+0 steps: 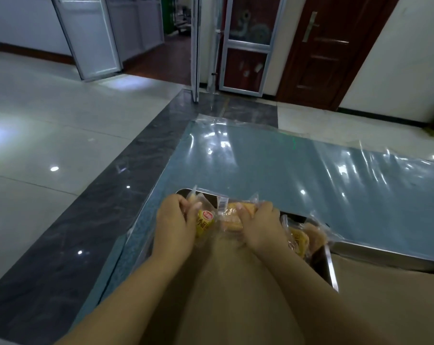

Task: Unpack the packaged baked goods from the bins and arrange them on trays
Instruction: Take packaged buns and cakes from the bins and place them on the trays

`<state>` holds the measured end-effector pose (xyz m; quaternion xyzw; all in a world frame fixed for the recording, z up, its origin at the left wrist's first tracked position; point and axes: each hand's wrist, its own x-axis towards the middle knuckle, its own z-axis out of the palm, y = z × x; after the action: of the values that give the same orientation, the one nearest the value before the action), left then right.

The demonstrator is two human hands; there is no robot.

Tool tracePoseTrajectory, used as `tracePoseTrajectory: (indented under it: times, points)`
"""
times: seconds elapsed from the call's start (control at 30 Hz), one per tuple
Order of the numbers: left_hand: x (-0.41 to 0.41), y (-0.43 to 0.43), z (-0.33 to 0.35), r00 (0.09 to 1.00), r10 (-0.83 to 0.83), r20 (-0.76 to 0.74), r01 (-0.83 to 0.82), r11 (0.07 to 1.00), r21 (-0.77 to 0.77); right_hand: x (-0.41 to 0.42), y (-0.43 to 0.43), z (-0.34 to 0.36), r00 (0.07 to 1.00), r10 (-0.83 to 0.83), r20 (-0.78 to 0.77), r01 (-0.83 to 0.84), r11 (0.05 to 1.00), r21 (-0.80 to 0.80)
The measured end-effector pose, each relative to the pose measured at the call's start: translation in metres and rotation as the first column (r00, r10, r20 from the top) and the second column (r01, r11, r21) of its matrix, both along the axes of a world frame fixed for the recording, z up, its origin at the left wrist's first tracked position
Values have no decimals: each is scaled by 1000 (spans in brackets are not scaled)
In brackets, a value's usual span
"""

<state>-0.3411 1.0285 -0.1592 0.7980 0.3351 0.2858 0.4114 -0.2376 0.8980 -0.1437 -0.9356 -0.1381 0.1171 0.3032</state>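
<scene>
Grip closed at both ends: left hand (pixel 176 220) pinched one end of packet (pixel 226 215), right hand (pixel 263 225) curled over other end. Packet sat over far corner of metal tray (pixel 332 272) on desk (pixel 260 165); resting or lifted, unclear. Judged light, with soft, crushable cake and slick, crinkly wrapper. Best held by sealed end flaps, without squeezing middle. Second packet (pixel 300 241) lay in tray beside right hand.
</scene>
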Motion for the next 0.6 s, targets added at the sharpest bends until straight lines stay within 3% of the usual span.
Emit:
tracePoseTrajectory:
  times: [0.17, 0.3, 0.43, 0.6]
  points:
    - [18, 3, -30, 990, -27, -141, 28, 1000, 5, 12, 11, -26, 999, -3, -52, -4, 991, -135]
    - [8, 4, -42, 992, -73, -102, 75, 997, 11, 5, 5, -38, 996, 85, 7, -84, 987, -137]
    - [1, 7, -52, 986, -45, -159, 69, 986, 149, -11, -5, -43, 983, 139, 122, -139, 990, -14]
    - [7, 22, -58, 963, 13, -271, 95, 919, 382, -6, -2, -50, 944, 200, 262, -197, 980, -38]
